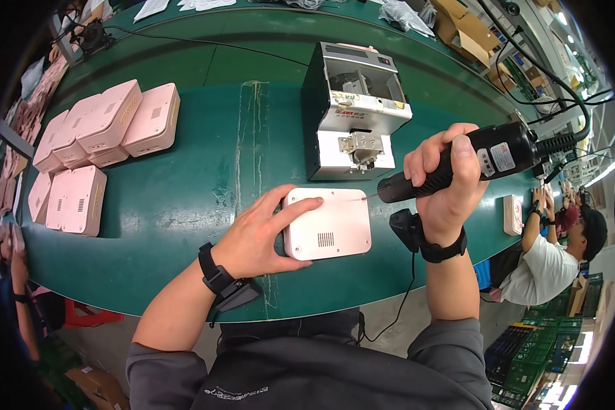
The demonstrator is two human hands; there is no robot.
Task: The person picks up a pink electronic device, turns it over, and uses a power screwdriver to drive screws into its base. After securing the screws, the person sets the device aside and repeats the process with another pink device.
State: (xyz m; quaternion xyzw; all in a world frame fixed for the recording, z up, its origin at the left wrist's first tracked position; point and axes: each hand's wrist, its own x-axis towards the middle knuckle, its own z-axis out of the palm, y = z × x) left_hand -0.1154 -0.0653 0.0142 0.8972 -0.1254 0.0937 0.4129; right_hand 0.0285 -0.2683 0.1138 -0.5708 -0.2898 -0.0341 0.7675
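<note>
A pale pink plastic box-shaped housing [342, 222] lies flat on the green bench, its slotted vent and corner screw holes facing up. Its left end sits in the grip of my left hand [260, 229], thumb along the near edge and index finger on top. Wrapped round a black electric screwdriver [417, 179] is my right hand [451, 174]. The tool is tilted, and its thin bit reaches the housing's far right corner; whether it sits in a screw hole is too small to tell. Black bands circle both my wrists.
A screw feeder machine [355, 113] stands just beyond the housing. Several similar pink housings [116, 126] are stacked at the left, and another housing [512, 215] lies far right near a co-worker [547, 263]. The screwdriver's cable [560, 82] rises at upper right. Green crates [540, 352] stand below.
</note>
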